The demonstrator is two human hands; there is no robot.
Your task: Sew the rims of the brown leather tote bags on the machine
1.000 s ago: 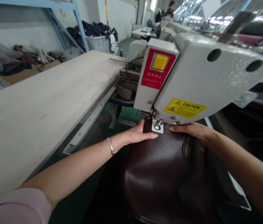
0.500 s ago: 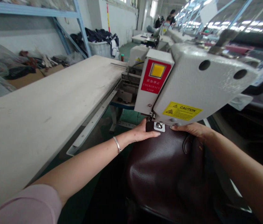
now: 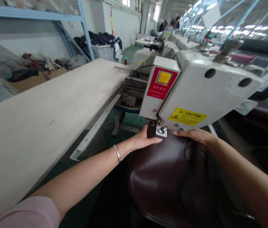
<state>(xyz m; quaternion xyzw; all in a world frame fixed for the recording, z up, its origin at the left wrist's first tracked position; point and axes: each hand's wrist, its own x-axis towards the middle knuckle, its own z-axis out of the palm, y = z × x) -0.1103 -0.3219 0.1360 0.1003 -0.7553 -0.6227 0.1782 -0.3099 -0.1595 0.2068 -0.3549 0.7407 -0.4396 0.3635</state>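
A dark brown leather bag sits under the head of a white sewing machine. My left hand lies on the bag's left top edge, thumb on top and fingers curled round the edge, just left of the presser foot. My right hand presses flat on the bag's top edge at the right of the foot, fingers stretched out. A silver bangle is on my left wrist. The machine carries a red emergency stop plate and a yellow caution label.
A long white worktable runs along the left. Behind it are blue shelving, a carton with scraps and a white bin of dark cloth. More machines and people stand far down the hall.
Both hands stay on the bag's top edge beside the presser foot. The view has tilted and shifted slightly; the bag barely moves.
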